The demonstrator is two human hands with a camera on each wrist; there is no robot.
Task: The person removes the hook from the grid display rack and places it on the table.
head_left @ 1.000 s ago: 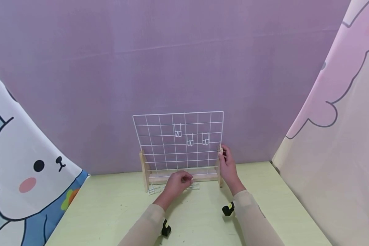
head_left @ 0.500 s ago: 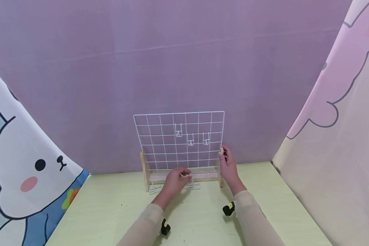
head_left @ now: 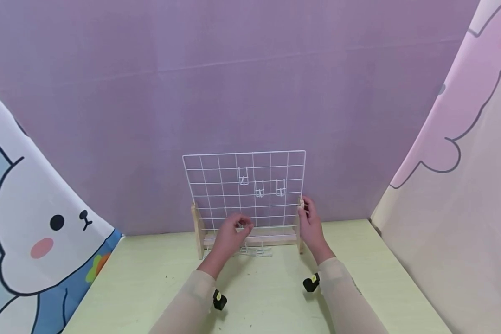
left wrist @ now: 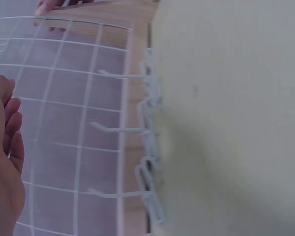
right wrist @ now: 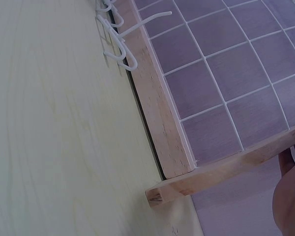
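Observation:
A white wire grid rack [head_left: 217, 190] stands upright in a wooden base [head_left: 196, 229]. My right hand [head_left: 311, 225] grips the rack's right wooden upright [right wrist: 226, 169] near its top. My left hand [head_left: 231, 236] hovers before the lower grid, fingers loosely bent; nothing shows between the fingers [left wrist: 14, 120] in the left wrist view. Three white wire hooks [left wrist: 148, 132] lie in a row on the table against the base, prongs pointing up. In the head view my left arm partly hides the leftmost one. Three similar hooks [head_left: 260, 190] hang on the upper grid.
The rack stands on a pale yellow-green table [head_left: 163, 278] close to a purple backdrop [head_left: 250, 83]. Printed cloths with a cartoon animal [head_left: 46, 232] and a pink shape flank it. A small black device [head_left: 220, 300] hangs at each wrist.
My left hand has moved up and left, away from the hooks on the table, uncovering the middle and right ones. My right hand stays on the upright.

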